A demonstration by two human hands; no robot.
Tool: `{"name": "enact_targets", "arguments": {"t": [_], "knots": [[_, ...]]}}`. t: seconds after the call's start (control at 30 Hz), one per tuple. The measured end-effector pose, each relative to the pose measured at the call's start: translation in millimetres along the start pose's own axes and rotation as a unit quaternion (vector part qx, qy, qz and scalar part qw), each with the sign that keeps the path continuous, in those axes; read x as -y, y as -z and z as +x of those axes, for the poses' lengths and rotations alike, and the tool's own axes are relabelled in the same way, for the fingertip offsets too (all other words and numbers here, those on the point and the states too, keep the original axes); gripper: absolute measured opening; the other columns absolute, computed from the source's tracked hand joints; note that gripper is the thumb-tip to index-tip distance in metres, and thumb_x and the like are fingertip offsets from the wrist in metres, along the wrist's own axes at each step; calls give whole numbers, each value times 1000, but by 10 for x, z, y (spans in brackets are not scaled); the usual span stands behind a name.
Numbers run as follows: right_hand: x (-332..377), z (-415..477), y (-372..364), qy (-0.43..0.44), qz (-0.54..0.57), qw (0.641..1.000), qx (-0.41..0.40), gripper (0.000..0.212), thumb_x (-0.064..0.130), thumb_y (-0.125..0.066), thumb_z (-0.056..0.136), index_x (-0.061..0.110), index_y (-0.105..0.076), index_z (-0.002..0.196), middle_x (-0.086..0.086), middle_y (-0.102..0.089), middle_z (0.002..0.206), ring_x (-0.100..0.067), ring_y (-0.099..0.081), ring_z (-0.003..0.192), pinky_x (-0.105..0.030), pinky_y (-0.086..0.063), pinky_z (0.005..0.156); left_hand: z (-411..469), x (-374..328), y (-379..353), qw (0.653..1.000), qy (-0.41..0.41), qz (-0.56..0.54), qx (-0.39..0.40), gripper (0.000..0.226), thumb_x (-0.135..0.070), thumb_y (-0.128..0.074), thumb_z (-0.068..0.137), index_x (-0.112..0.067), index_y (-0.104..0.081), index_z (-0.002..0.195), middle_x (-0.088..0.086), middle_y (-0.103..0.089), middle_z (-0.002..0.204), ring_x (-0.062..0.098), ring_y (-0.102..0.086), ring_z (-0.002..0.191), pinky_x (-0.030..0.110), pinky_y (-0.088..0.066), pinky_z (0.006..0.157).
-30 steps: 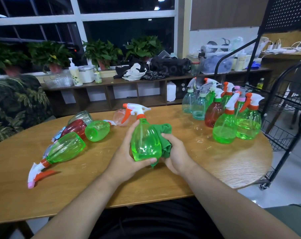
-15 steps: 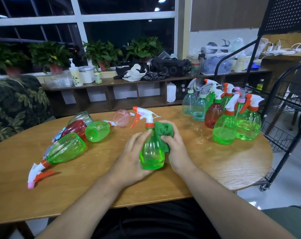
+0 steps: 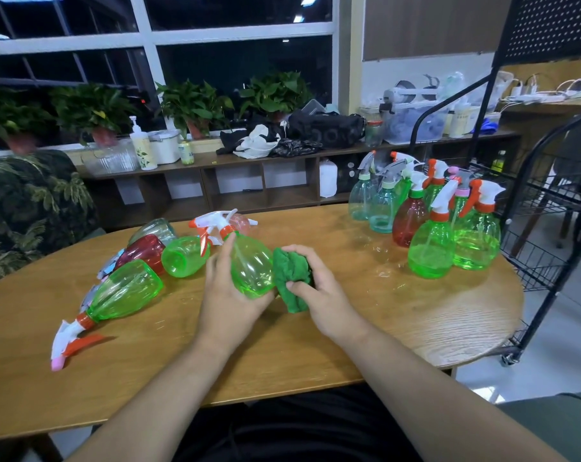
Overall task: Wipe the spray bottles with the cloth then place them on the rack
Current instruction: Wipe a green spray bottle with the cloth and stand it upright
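Observation:
My left hand (image 3: 227,305) grips a clear green spray bottle (image 3: 251,266) over the middle of the wooden table (image 3: 415,315). Its white and orange trigger head points away to the left. My right hand (image 3: 319,295) holds a bunched green cloth (image 3: 290,278) pressed against the bottle's right side. Several spray bottles lie on their sides at the left (image 3: 126,291). A cluster of upright bottles (image 3: 432,228), green, red and pale blue, stands at the table's right end. A black wire rack (image 3: 549,208) stands just beyond that end.
A low wooden shelf (image 3: 249,181) runs behind the table, with potted plants, a pump bottle, bags and containers on top. A leaf-patterned chair (image 3: 32,208) sits at the left. The rack has wheels near the floor at the right.
The bottle has tilted so its trigger head swings to the left and farther away. The cloth has slid from the bottle's neck down to its right side.

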State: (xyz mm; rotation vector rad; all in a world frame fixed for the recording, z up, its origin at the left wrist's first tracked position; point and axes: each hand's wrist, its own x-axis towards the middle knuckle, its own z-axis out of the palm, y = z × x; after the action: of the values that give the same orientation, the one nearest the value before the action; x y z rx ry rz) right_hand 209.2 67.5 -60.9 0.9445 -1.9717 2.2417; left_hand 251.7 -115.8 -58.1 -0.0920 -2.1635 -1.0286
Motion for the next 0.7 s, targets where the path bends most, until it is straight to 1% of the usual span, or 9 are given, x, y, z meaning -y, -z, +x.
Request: {"name": "enact_targets", "arguments": {"t": [0.07, 0.13, 0.2, 0.3, 0.4, 0.47, 0.57, 0.63, 0.7], "knots": [[3, 5, -12, -18, 20, 1000, -3, 50, 5, -56, 90, 29, -61, 134, 8, -68, 117, -12, -63, 106, -34, -55, 91, 8, 18, 15, 1000, 4, -3, 2, 118, -26, -101, 64, -30, -36, 163, -7, -45, 139, -4, -45, 125, -3, -25, 104], [-3, 18, -13, -28, 44, 999, -14, 49, 6, -56, 89, 24, -60, 135, 4, -69, 118, -16, -64, 107, -37, -55, 94, 0, 13, 25, 1000, -4, -8, 17, 117, -32, -101, 64, -32, -37, 162, -9, -46, 139, -10, -46, 124, -2, -27, 105], [-1, 30, -6, -37, 68, 997, -28, 48, 7, -55, 89, 22, -60, 135, 1, -70, 119, -18, -64, 108, -39, -53, 98, -10, -9, 35, 999, -24, -13, 33, 115, -36, -102, 65, -31, -39, 162, -11, -48, 141, -15, -43, 131, 3, -28, 109], [8, 50, 10, -39, 88, 994, -55, 47, 9, -54, 89, 22, -62, 133, -1, -70, 122, -17, -64, 111, -37, -51, 101, -29, -52, 43, 995, -65, -22, 69, 115, -40, -102, 65, -28, -40, 161, -13, -48, 147, -8, -41, 142, 12, -30, 117], [30, 56, 31, -48, 139, 986, -77, 47, 11, -53, 88, 23, -64, 132, -6, -69, 120, -22, -64, 108, -38, -53, 94, -52, -112, 39, 987, -106, -24, 115, 115, -43, -102, 65, -24, -40, 161, -8, -49, 151, 3, -45, 145, 19, -34, 120], [44, 66, 38, -62, 174, 979, -92, 48, 12, -53, 88, 23, -66, 132, -8, -71, 120, -25, -66, 108, -42, -54, 95, -69, -156, 44, 981, -126, -22, 145, 115, -43, -102, 66, -23, -40, 162, -5, -51, 152, 8, -49, 144, 22, -36, 119], [69, 80, 62, -83, 228, 964, -105, 50, 16, -54, 88, 18, -68, 136, -15, -72, 125, -29, -68, 111, -49, -54, 101, -93, -203, 59, 973, -148, -23, 177, 116, -44, -102, 66, -22, -40, 162, -8, -51, 157, 9, -49, 146, 24, -37, 120], [107, 77, 84, -123, 275, 949, -95, 51, 21, -54, 92, 12, -66, 141, -17, -73, 122, -31, -69, 108, -46, -59, 94, -120, -215, 55, 969, -164, -14, 185, 118, -47, -103, 65, -22, -40, 162, -10, -49, 160, 8, -46, 149, 28, -37, 122], [134, 67, 111, -157, 301, 937, -77, 51, 22, -48, 99, 7, -61, 146, -16, -73, 119, -31, -70, 105, -42, -61, 86, -135, -210, 35, 964, -187, 2, 187, 121, -52, -101, 65, -21, -37, 163, -11, -40, 167, 12, -37, 156, 36, -33, 126]]}}
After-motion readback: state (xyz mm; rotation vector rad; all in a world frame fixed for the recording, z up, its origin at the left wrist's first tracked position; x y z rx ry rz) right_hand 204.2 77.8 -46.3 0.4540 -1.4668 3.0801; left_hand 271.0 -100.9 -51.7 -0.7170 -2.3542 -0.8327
